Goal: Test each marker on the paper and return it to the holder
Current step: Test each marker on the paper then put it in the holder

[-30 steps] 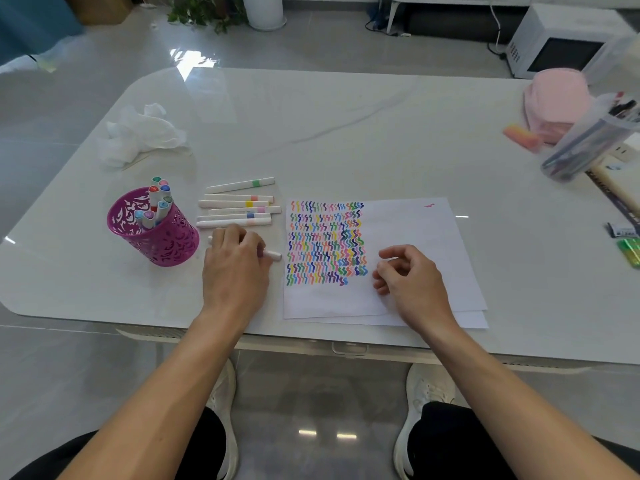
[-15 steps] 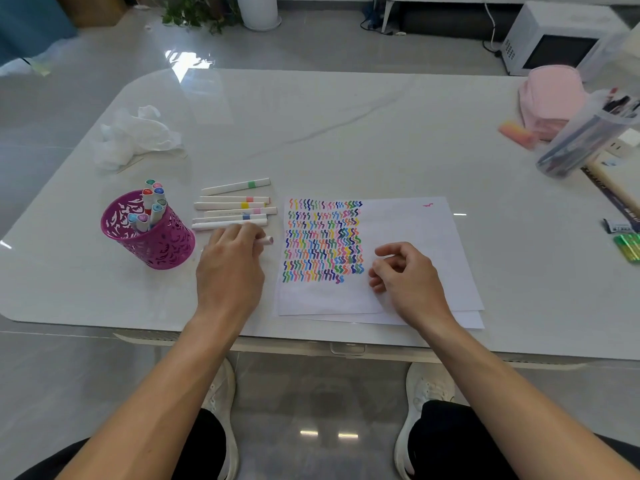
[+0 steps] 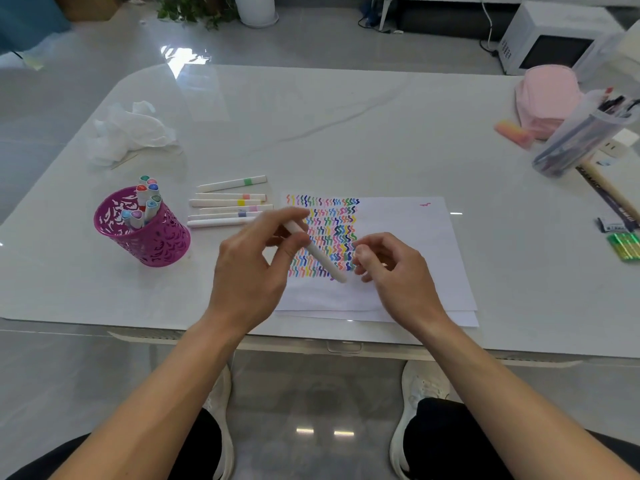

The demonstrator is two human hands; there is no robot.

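- Plainly, the left hand [image 3: 256,268] grips a white marker [image 3: 318,254], with thumb and curled fingers pinching its upper end. The marker slants down to the right, lifted above the coloured squiggles on the paper [image 3: 408,244].
- The right hand [image 3: 394,271] hovers just beside the marker's lower end, its fingers [image 3: 360,259] loosely curled and holding nothing. Motion blur makes it hard to tell whether the fingertips touch the marker, though they seem just apart from it.
- Both hands are over the paper, which lies flat on the white worktop [image 3: 346,133].
- The purple holder [image 3: 152,240] stands upright to the left of the hands, well apart from the held marker, with several capped markers upright inside it.
- A row of markers [image 3: 225,203] lies side by side on the worktop between the holder and the paper.
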